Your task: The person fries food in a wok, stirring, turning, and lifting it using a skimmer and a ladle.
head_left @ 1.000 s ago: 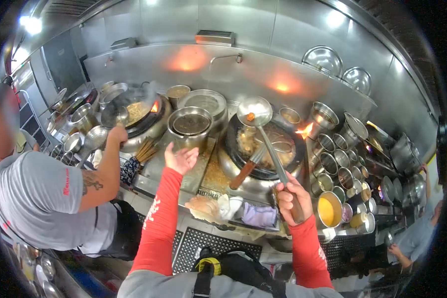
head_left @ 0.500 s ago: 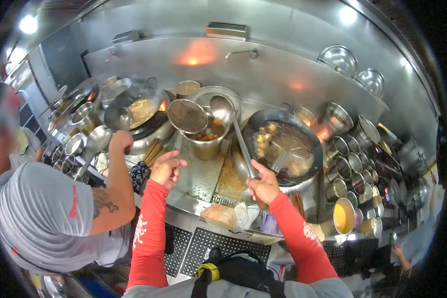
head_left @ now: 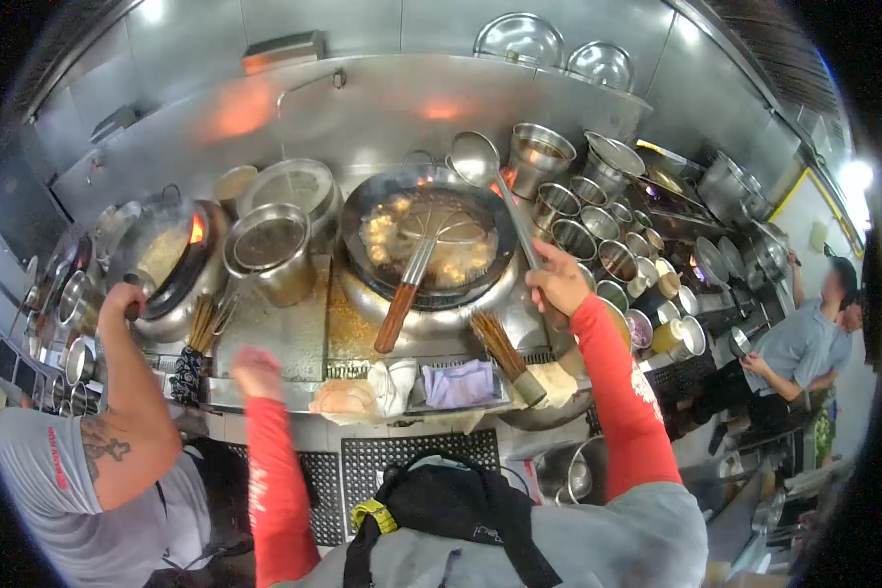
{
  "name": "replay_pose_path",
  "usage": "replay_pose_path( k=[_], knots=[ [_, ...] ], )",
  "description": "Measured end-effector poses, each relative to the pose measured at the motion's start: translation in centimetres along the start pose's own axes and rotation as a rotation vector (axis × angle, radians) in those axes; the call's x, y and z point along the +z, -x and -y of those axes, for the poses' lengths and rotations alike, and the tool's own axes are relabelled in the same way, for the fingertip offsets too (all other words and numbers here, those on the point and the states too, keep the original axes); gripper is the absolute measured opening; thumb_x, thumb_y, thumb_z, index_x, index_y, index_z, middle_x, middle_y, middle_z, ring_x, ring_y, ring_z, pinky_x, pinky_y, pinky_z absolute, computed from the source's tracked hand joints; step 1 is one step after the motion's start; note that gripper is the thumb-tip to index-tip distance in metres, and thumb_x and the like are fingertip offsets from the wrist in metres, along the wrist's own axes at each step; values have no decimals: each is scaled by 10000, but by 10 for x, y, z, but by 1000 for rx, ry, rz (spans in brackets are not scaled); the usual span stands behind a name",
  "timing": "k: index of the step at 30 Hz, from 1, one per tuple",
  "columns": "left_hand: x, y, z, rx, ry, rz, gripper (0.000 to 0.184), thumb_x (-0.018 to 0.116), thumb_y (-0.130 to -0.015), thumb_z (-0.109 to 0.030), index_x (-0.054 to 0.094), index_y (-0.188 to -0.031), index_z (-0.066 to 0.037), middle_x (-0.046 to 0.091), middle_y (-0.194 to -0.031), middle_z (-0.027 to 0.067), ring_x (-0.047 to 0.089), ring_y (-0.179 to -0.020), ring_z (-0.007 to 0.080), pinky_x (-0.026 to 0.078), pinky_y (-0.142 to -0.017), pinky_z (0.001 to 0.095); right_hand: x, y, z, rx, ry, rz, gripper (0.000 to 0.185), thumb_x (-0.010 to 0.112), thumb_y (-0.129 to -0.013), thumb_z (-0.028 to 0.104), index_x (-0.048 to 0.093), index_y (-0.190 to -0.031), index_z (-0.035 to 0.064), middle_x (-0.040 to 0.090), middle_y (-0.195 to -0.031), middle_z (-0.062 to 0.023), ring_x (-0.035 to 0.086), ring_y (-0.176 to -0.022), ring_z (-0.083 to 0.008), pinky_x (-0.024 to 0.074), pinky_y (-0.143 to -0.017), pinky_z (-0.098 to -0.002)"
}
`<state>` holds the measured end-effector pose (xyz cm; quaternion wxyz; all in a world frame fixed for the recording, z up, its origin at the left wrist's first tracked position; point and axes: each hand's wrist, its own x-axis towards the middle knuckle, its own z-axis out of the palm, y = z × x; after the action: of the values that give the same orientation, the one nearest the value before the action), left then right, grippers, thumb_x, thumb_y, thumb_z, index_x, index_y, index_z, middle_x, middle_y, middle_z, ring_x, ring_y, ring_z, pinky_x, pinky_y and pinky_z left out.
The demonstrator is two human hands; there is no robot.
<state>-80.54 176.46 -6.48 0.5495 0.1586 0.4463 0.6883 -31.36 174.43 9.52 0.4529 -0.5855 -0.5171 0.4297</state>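
Note:
My right hand [head_left: 561, 281] is closed round the handle of a steel ladle [head_left: 474, 160], whose bowl is raised by the back right rim of a large black wok [head_left: 505, 211]. Golden pieces [head_left: 377, 240] sit in dark bubbling oil there. A wire skimmer [head_left: 421, 250] rests in this wok, its wooden handle sticking out toward me. Smeared by motion, my left hand [head_left: 257, 370] is at the counter's front edge, left of a folded peach cloth [head_left: 341, 400]; its fingers cannot be made out.
A co-worker's hand [head_left: 121, 302] holds a tool at the smoking left wok [head_left: 191, 284]. Between the woks stands a pot with a sieve [head_left: 269, 245]. A bamboo brush [head_left: 503, 348] leans by a purple cloth [head_left: 461, 384]. Several steel containers [head_left: 555, 204] crowd the right; another person [head_left: 804, 338] stands beyond.
The view has swung right. My ladle has gone from above the pot to the right side of the middle wok. My left hand has dropped back toward the counter's front edge.

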Motion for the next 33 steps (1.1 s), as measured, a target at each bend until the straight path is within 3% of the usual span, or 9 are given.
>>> replay_pose_path(
  k=[1, 3, 4, 6, 9, 12, 16, 25, 33],
  knots=[
    [14, 6, 29, 33, -326, 33, 377, 506, -892, -370, 515, -1110, -63, 609, -936, 90, 606, -755, 186, 507, -600, 293, -9, 2, -2, 21, -7, -8, 716, 566, -754, 3, 243, -1390, -61, 554, -659, -88, 507, -452, -142, 433, -389, -288],
    [114, 79, 64, 742, -809, 517, 403, 674, -791, -278, 563, -1118, -71, 610, -998, 119, 602, -859, 243, 501, -719, 342, -16, 3, -8, 26, -88, -28, 727, 574, -750, 0, 236, -1391, -60, 562, -681, -90, 515, -460, -145, 434, -384, -291],
    [151, 99, 56, 1093, -1419, 546, 552, 693, -743, -243, 496, -1236, -92, 574, -1094, 177, 590, -936, 314, 485, -808, 369, -17, 1, -7, 16, -122, -31, 732, 577, -748, -2, 233, -1391, -60, 566, -692, -91, 519, -464, -146, 435, -382, -292],
    [181, 102, 80, 1000, -1816, 484, 665, 676, -711, -179, 406, -1315, -112, 523, -1112, 217, 595, -910, 367, 497, -789, 407, -19, 4, -7, 11, -195, -10, 729, 567, -755, -13, 218, -1393, -62, 567, -725, -90, 521, -468, -144, 429, -371, -287],
    [198, 69, 106, 593, -1889, 523, 693, 626, -730, -135, 332, -1357, -126, 491, -1104, 230, 604, -866, 395, 504, -757, 455, -32, 18, -11, -26, -242, 18, 710, 547, -767, -33, 216, -1394, -62, 567, -753, -91, 519, -473, -139, 421, -366, -276],
    [208, 88, 89, 787, -1983, 570, 649, 549, -760, -97, 352, -1375, -153, 508, -1048, 220, 615, -782, 390, 512, -673, 469, -52, 30, -25, -47, -262, 39, 710, 543, -781, -30, 201, -1404, -52, 562, -787, -90, 506, -468, -127, 417, -367, -272],
    [216, 70, 88, 958, -2022, 507, 663, 544, -752, -77, 344, -1380, -156, 509, -978, 192, 617, -797, 373, 518, -679, 451, -65, 39, -32, -39, -272, 35, 714, 548, -784, -24, 200, -1408, -45, 558, -767, -84, 500, -465, -123, 418, -370, -275],
    [219, 64, 95, 612, -1896, 260, 633, 544, -756, -137, 375, -1365, -121, 549, -1032, 215, 588, -916, 378, 489, -777, 455, -83, 39, -54, -10, -276, 38, 727, 543, -782, -22, 189, -1417, -31, 548, -726, -75, 502, -468, -127, 421, -376, -286],
    [212, 100, 104, 646, -1853, 440, 640, 581, -700, -100, 420, -1319, -113, 570, -988, 232, 589, -858, 409, 487, -751, 484, -75, 29, -51, 58, -310, 62, 746, 535, -755, -26, 193, -1417, -28, 545, -693, -80, 500, -454, -143, 423, -381, -303]
  ],
)
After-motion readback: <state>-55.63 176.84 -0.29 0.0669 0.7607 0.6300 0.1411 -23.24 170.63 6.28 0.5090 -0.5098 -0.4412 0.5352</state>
